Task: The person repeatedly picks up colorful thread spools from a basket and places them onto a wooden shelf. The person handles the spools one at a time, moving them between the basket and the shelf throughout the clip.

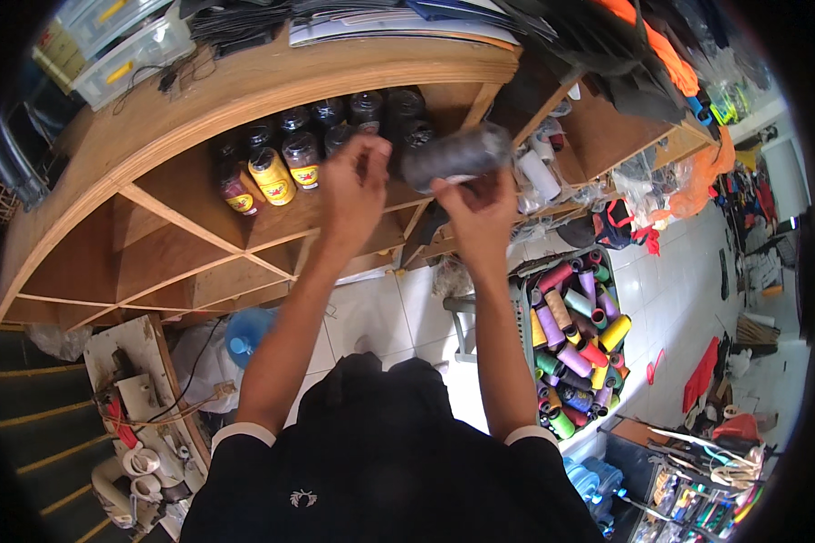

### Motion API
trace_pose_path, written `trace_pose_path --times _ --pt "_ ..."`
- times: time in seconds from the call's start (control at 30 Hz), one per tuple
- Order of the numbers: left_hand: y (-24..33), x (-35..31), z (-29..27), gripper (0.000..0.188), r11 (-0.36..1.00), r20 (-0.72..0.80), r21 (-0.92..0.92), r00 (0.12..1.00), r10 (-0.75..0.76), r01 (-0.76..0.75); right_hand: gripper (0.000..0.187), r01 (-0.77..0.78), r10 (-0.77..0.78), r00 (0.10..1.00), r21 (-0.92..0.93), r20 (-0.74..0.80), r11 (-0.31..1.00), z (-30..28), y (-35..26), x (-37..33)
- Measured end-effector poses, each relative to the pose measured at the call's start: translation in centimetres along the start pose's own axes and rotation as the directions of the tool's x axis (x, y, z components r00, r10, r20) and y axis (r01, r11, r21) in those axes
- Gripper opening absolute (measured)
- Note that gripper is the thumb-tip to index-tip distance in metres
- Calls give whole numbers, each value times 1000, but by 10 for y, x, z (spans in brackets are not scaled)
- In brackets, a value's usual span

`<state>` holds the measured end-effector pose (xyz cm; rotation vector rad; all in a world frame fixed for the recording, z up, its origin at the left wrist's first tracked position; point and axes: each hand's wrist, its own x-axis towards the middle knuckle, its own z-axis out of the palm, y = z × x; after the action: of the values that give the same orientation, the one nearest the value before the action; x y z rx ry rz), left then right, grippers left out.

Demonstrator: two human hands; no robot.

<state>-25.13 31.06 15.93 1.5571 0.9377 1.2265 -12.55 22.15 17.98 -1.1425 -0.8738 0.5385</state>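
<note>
My right hand (pixel 480 204) grips a dark grey thread spool (pixel 457 156), its surface shiny like plastic wrap and smeared by motion. The thumb presses against its lower side, in front of the shelf opening. To the left, my left hand (pixel 358 176) is raised with its fingers curled together; whatever they pinch, if anything, is hidden. Behind that hand, several dark wrapped cylinders stand in rows in the wooden compartment. Toward the front left of this group, one cylinder with a yellow label (pixel 271 176) stands beside another with a smaller yellow label (pixel 301 161).
The curved wooden shelf (pixel 145 163) has several compartments. A crate of coloured thread cones (pixel 575 339) stands on the tiled floor at right. White spools (pixel 539 175) lie in the neighbouring compartment. A blue water jug (pixel 247 337) is below, left of my left forearm.
</note>
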Motion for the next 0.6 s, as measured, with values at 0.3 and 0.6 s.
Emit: trace_pose_path --times 0.3,0.6 --pt "-15 -4 -26 16 988 361 148 933 -13 -43 49 69 -73 992 40 104 997 22 -30 3" --pt "43 63 -23 17 609 488 560 818 305 -561 47 68 -50 995 -208 89 976 -5 -32 11"
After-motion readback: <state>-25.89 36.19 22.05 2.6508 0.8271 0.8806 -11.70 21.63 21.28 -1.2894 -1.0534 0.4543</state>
